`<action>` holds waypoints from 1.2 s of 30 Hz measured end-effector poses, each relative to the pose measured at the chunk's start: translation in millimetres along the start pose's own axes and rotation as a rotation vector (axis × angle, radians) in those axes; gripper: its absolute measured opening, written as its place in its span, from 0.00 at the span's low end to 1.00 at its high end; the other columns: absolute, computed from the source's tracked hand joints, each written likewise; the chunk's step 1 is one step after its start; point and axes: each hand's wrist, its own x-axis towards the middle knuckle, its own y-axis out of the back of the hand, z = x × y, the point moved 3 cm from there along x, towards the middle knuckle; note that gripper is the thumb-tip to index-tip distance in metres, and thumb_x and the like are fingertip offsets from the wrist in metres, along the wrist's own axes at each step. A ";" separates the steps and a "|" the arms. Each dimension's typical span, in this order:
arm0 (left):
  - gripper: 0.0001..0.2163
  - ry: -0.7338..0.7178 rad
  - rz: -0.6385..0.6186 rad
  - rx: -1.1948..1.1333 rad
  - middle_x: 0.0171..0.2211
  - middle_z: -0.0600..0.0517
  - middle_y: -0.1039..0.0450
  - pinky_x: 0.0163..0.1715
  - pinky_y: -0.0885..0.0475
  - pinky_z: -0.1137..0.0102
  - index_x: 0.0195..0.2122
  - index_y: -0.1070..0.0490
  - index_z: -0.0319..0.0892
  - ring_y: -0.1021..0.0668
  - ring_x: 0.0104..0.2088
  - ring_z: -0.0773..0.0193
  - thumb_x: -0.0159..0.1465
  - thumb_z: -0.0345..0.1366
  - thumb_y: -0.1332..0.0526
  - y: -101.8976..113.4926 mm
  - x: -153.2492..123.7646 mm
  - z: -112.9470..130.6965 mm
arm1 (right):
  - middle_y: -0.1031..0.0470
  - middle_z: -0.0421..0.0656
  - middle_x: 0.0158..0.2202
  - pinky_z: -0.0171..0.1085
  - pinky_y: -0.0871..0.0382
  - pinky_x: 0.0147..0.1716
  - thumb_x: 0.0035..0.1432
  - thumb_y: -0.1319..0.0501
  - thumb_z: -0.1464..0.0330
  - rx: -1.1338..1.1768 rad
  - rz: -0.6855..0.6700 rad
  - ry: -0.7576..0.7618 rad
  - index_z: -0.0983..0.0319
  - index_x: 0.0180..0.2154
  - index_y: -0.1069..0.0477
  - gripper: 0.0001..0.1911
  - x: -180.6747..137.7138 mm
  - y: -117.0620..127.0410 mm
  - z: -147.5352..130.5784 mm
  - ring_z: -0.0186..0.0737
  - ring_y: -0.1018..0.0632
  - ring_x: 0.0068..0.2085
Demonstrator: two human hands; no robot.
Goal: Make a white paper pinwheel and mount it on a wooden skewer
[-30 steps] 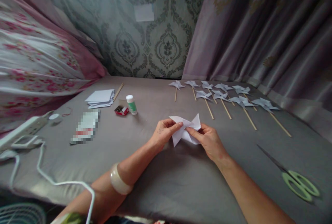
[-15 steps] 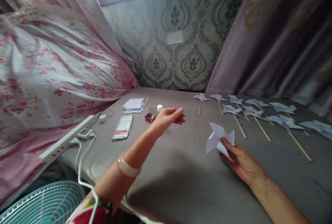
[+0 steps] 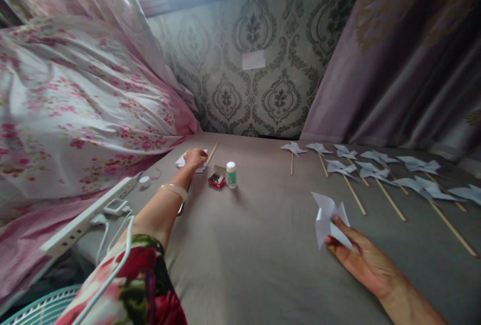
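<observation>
In my right hand [image 3: 361,255] is a white paper pinwheel [image 3: 326,214], pinched between thumb and fingers. No stick shows on it. My left hand [image 3: 195,158] reaches far across the bed, over a stack of white paper [image 3: 181,161] and beside thin wooden sticks [image 3: 212,153]. Its fingers bend downward and their tips are hidden, so I cannot tell whether they grip anything. To the right of that hand stand a small open red box [image 3: 217,180] with little things inside and a white-capped bottle with a green label [image 3: 231,176].
Several finished pinwheels [image 3: 376,170] on wooden sticks lie along the right side. A white power strip [image 3: 86,219] with cables runs along the left edge, near a round white lid [image 3: 144,181]. Below it is a fan [image 3: 41,310]. A phone [image 3: 181,208] is mostly behind my left forearm.
My left hand has moved left and away from me, from beside the bottle to the paper stack and sticks. My right hand has shifted slightly down and right in view, still holding the pinwheel.
</observation>
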 end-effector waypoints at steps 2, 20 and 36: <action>0.03 -0.023 -0.028 0.092 0.35 0.41 0.20 0.48 0.41 0.55 0.24 0.21 0.43 0.30 0.50 0.39 0.48 0.35 0.34 -9.3 11.5 1.2 | 0.19 0.39 0.28 0.30 0.22 0.24 0.28 0.22 0.72 -0.021 0.008 -0.007 0.59 0.26 0.22 0.17 0.3 1.2 0.5 0.36 0.21 0.27; 0.13 -0.027 -0.088 0.462 0.42 0.33 0.24 0.49 0.40 0.54 0.39 0.23 0.33 0.28 0.49 0.40 0.56 0.32 0.41 -55.0 53.1 11.5 | 0.19 0.38 0.26 0.31 0.20 0.27 0.18 0.20 0.72 -0.029 0.072 -0.072 0.64 0.25 0.24 0.24 -6.1 -4.2 -0.5 0.36 0.20 0.27; 0.16 0.170 -0.139 0.392 0.50 0.45 0.29 0.48 0.28 0.55 0.51 0.31 0.38 0.25 0.48 0.57 0.66 0.42 0.41 -56.8 73.3 17.6 | 0.20 0.38 0.25 0.29 0.24 0.27 0.23 0.20 0.71 -0.028 -0.005 -0.120 0.63 0.23 0.24 0.19 -9.3 -11.2 -1.5 0.35 0.20 0.26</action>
